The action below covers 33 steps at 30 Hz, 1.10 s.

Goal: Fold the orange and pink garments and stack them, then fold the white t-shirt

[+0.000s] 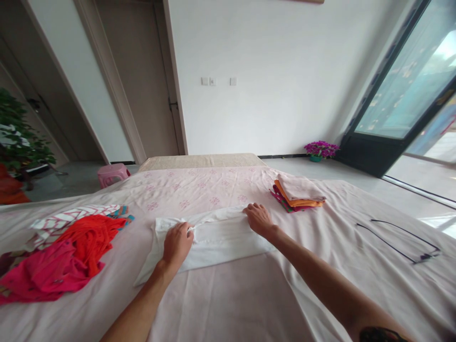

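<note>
A white garment [221,244] lies in a flat, partly folded strip on the pale pink sheet in front of me. My left hand [177,244] is closed on a bunched bit of its fabric, left of the middle. At the far edge, towards the right end, my right hand [259,220] curls its fingers round the same white cloth. The fingertips of both hands are partly hidden by the cloth and the hands themselves. The garment's left end spreads out loosely and slants towards me.
Crumpled red clothes [94,237], pink clothes [46,275] and striped clothes [71,221] lie at the left. A stack of folded clothes [299,190] is at the right, with black-framed glasses [406,242] beyond. A pink stool [113,175] stands behind the sheet [221,304].
</note>
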Each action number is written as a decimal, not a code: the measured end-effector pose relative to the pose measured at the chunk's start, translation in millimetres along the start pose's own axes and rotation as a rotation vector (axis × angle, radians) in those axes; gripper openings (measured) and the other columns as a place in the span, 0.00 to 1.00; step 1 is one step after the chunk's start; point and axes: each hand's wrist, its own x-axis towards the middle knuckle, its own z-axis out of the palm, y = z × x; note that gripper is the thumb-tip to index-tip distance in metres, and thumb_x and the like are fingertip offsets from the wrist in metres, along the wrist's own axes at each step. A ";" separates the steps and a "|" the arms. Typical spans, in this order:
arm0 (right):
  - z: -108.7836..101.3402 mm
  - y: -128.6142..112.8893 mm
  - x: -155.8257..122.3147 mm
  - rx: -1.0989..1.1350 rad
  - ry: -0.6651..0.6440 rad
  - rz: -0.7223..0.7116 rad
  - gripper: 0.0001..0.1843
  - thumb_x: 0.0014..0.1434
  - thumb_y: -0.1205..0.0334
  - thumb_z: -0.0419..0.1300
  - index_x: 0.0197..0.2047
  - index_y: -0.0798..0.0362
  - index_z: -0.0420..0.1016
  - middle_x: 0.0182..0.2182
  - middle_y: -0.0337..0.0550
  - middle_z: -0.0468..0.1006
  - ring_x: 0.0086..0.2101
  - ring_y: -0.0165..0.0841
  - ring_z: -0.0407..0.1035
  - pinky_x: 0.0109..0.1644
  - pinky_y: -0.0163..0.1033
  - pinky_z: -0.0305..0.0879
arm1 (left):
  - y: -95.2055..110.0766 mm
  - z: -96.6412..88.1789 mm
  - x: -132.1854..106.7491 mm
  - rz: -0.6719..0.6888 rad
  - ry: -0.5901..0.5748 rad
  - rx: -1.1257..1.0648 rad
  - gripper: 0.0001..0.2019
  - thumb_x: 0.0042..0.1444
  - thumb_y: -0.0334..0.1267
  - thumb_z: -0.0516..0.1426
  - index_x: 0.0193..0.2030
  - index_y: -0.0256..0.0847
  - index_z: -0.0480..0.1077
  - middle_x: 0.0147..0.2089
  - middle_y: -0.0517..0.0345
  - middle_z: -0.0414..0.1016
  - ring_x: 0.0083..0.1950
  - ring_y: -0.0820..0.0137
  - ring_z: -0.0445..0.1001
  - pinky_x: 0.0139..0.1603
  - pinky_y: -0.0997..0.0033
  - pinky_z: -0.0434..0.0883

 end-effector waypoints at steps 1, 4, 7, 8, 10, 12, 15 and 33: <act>1.1 4.5 1.1 -0.028 -0.007 0.002 0.20 0.62 0.72 0.50 0.51 0.52 0.78 0.46 0.53 0.77 0.48 0.43 0.66 0.50 0.44 0.56 | -2.3 0.1 -1.0 -0.019 0.015 0.002 0.10 0.60 0.32 0.51 0.42 0.41 0.73 0.45 0.51 0.80 0.48 0.63 0.76 0.49 0.67 0.66; 1.6 11.4 5.2 -0.060 -0.028 0.000 0.20 0.63 0.73 0.49 0.50 0.52 0.79 0.45 0.52 0.77 0.46 0.41 0.67 0.49 0.43 0.55 | -9.7 -0.1 -4.1 -0.015 0.072 0.010 0.10 0.62 0.35 0.50 0.44 0.42 0.73 0.44 0.53 0.81 0.46 0.62 0.76 0.49 0.66 0.66; -3.2 12.9 6.7 -0.014 0.025 0.026 0.20 0.63 0.72 0.50 0.49 0.51 0.79 0.44 0.50 0.77 0.45 0.39 0.68 0.49 0.41 0.55 | -17.2 -0.5 -6.4 0.042 0.150 -0.013 0.10 0.62 0.36 0.50 0.44 0.43 0.73 0.44 0.54 0.81 0.47 0.62 0.76 0.49 0.67 0.66; -5.3 13.3 5.9 0.009 0.062 0.038 0.20 0.63 0.72 0.50 0.50 0.51 0.79 0.44 0.49 0.77 0.46 0.38 0.68 0.50 0.40 0.55 | -19.6 -0.4 -7.0 0.061 0.178 -0.032 0.10 0.63 0.36 0.50 0.44 0.43 0.72 0.44 0.54 0.81 0.47 0.63 0.76 0.49 0.67 0.67; -8.6 14.9 2.3 0.046 0.120 0.049 0.20 0.62 0.73 0.51 0.50 0.50 0.79 0.45 0.48 0.77 0.45 0.36 0.68 0.51 0.38 0.55 | -23.5 0.1 -8.1 0.105 0.226 -0.063 0.10 0.63 0.35 0.50 0.45 0.44 0.72 0.44 0.55 0.81 0.46 0.64 0.77 0.49 0.67 0.68; -9.4 17.5 -3.0 0.064 0.109 0.041 0.20 0.60 0.73 0.51 0.48 0.51 0.80 0.44 0.47 0.77 0.45 0.36 0.68 0.51 0.38 0.56 | -25.5 0.3 -9.7 0.161 0.253 -0.067 0.10 0.63 0.35 0.50 0.45 0.44 0.72 0.44 0.55 0.81 0.46 0.64 0.77 0.50 0.67 0.68; -7.1 21.4 -10.7 0.082 0.015 0.014 0.20 0.55 0.74 0.54 0.46 0.51 0.81 0.42 0.47 0.78 0.45 0.36 0.69 0.51 0.37 0.56 | -23.5 -1.0 -13.5 0.236 0.240 -0.055 0.09 0.61 0.32 0.51 0.42 0.45 0.72 0.42 0.56 0.80 0.45 0.64 0.76 0.50 0.67 0.68; 15.3 -38.8 -9.6 0.233 0.034 -0.099 0.24 0.69 0.57 0.50 0.66 0.52 0.65 0.64 0.49 0.66 0.62 0.41 0.57 0.66 0.47 0.51 | -69.3 -30.3 7.1 -0.309 0.104 -0.137 0.16 0.62 0.46 0.48 0.48 0.41 0.70 0.50 0.46 0.78 0.48 0.59 0.77 0.47 0.64 0.70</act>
